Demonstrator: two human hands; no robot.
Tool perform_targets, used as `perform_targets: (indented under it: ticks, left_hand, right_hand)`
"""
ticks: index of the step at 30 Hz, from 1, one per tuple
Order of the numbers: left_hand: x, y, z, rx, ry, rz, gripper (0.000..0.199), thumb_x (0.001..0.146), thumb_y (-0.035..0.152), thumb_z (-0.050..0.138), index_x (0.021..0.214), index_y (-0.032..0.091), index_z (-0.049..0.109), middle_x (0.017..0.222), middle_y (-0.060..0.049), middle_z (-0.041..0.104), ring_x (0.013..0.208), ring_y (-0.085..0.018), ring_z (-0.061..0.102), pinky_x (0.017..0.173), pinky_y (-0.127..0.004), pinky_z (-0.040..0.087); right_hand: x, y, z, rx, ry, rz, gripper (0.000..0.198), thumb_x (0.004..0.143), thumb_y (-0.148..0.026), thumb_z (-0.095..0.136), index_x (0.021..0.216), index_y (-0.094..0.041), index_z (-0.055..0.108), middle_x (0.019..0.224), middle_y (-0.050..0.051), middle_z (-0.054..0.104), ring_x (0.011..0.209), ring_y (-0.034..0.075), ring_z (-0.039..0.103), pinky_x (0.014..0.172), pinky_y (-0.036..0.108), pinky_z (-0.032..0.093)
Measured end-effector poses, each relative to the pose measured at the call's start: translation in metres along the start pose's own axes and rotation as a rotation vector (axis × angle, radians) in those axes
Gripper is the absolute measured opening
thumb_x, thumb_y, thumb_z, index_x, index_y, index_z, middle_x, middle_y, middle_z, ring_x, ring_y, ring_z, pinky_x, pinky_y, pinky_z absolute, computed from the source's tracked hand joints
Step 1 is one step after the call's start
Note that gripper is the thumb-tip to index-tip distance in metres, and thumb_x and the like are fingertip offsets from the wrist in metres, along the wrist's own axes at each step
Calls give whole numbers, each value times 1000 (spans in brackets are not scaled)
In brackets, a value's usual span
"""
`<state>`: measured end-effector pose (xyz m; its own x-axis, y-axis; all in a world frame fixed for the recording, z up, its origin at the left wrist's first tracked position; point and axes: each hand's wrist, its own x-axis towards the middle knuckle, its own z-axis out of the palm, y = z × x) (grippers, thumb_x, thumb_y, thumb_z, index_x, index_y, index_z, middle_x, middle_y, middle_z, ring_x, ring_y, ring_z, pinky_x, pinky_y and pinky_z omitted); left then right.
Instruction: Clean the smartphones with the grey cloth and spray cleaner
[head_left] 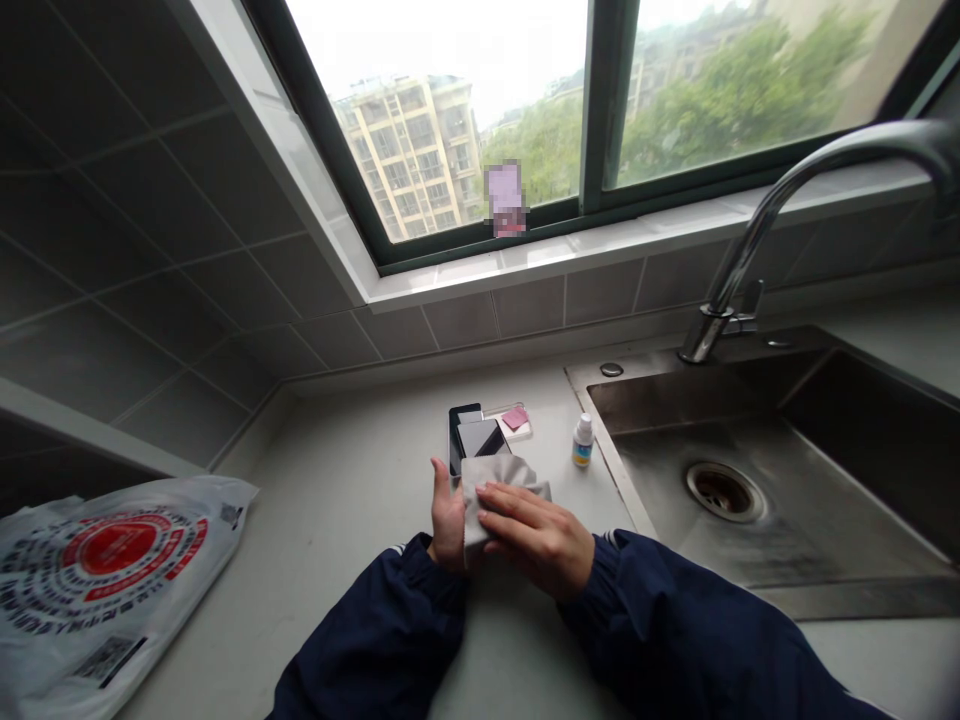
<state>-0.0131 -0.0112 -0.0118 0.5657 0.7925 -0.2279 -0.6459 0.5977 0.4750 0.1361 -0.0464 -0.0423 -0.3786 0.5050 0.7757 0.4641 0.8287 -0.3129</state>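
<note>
Pale counter [322, 480] spreads beneath both hands: the left hand [448, 525], thumb raised, meets a grey cloth [499, 470] while the right hand [541, 535] rests straight fingers on it; whether either grips, I cannot tell. Just beyond, the cloth partly covers a dark-screened device [482, 437], a small white bottle [582, 447] standing to the right. Farther back is a window [532, 90].
</note>
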Motion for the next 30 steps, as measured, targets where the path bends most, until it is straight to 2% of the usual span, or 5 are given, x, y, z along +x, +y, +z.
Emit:
perform_targets:
  ticks: [7,12,18,27,30]
  left_hand:
    - [-1,2,-3,18,-54,-70,107,79,87,34,142,2,44,119,-25,63,117,-40,61,101,-51,47]
    - [2,0,-1,6,-34,52,101,85,82,31,143,0,43,124,-28,62,122,-40,57,107,-53,41]
    - [3,1,4,-5,60,196,88,89,76,32,149,11,40,130,-23,62,125,-37,57,109,-54,39]
    - [6,-2,0,3,202,232,79,91,70,40,142,9,49,121,-21,68,116,-36,64,105,-52,45]
    - [5,-7,0,-4,203,122,86,89,74,39,134,3,55,112,-23,70,110,-36,66,103,-49,48]
  right_hand:
    - [-5,9,4,-34,-60,-25,32,99,-31,57,125,-15,67,141,14,58,142,24,43,115,39,44]
    - [-3,15,0,-96,-124,-38,31,101,-32,54,127,-19,65,140,11,60,139,24,47,117,46,38]
    - [-5,23,-2,-112,-183,-22,31,101,-27,48,128,-22,63,140,9,60,141,21,44,121,49,26]
    - [-9,19,5,-75,-143,5,31,98,-26,51,125,-21,65,138,10,62,138,23,48,117,46,34]
    - [-11,11,12,-71,-114,7,32,98,-27,53,127,-19,64,141,11,59,140,25,46,114,45,40]
